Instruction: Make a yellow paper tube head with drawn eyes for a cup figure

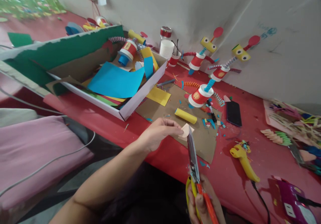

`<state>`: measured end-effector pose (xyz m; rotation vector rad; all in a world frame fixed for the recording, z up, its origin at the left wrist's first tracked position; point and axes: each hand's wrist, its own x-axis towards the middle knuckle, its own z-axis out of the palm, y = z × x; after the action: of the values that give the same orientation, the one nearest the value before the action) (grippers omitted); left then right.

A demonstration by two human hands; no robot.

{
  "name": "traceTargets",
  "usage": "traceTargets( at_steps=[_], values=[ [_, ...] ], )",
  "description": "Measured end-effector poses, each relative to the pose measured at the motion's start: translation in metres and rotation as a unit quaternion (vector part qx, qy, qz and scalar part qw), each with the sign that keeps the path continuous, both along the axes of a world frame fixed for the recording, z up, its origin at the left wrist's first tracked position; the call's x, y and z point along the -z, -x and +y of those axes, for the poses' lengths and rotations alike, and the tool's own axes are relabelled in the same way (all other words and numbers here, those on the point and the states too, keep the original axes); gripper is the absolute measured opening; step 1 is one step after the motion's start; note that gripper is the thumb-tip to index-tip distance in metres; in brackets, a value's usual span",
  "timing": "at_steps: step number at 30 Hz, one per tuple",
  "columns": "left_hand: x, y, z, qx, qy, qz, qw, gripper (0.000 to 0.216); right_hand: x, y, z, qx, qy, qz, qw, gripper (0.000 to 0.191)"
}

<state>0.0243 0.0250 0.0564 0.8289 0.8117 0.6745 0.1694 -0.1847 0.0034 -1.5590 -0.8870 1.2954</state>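
My left hand (160, 132) pinches a small piece of pale paper (185, 130) above the front part of a brown cardboard sheet (204, 145). A pair of scissors (192, 153) with one yellow and one orange handle is in my right hand (204, 200), its fingers wrapped round the grips. The blades point away from me, and their tips meet the right side of the paper. Just beyond lies a yellow paper tube (185, 115). Several blue paper scraps (210, 123) are scattered to its right, around a black pen (212, 111).
Paper-cup figures (200, 95) stand along the wall. A box (140, 98) with blue paper (117, 80) and other sheets occupies the left. On the right lie a phone (233, 113), a yellow glue gun (244, 162) with a cord, and a purple power strip (294, 197).
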Motion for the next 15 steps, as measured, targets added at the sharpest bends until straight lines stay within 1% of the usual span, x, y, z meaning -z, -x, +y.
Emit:
traceTargets(
  at_steps=[3, 6, 10, 13, 15],
  values=[
    [0.0, -0.002, -0.002, -0.009, 0.002, -0.012, 1.0, 0.013, -0.001, 0.005, 0.015, 0.019, 0.008, 0.015, 1.0, 0.058],
    [0.003, -0.009, -0.011, -0.05, -0.004, -0.042, 0.998, 0.014, -0.005, 0.01, 0.016, 0.034, 0.014, 0.021, 0.999, 0.056],
    [0.01, -0.024, -0.026, -0.106, 0.034, -0.077, 0.991, 0.017, -0.01, 0.017, 0.014, 0.043, 0.018, 0.016, 0.999, 0.051],
    [0.014, -0.03, -0.03, -0.148, 0.049, -0.082, 0.984, 0.019, -0.009, 0.018, 0.015, 0.042, 0.014, 0.01, 0.999, 0.054],
    [0.014, -0.03, -0.029, -0.151, 0.045, -0.082, 0.984, 0.018, -0.008, 0.016, 0.017, 0.042, 0.007, 0.004, 0.999, 0.057]
  ],
)
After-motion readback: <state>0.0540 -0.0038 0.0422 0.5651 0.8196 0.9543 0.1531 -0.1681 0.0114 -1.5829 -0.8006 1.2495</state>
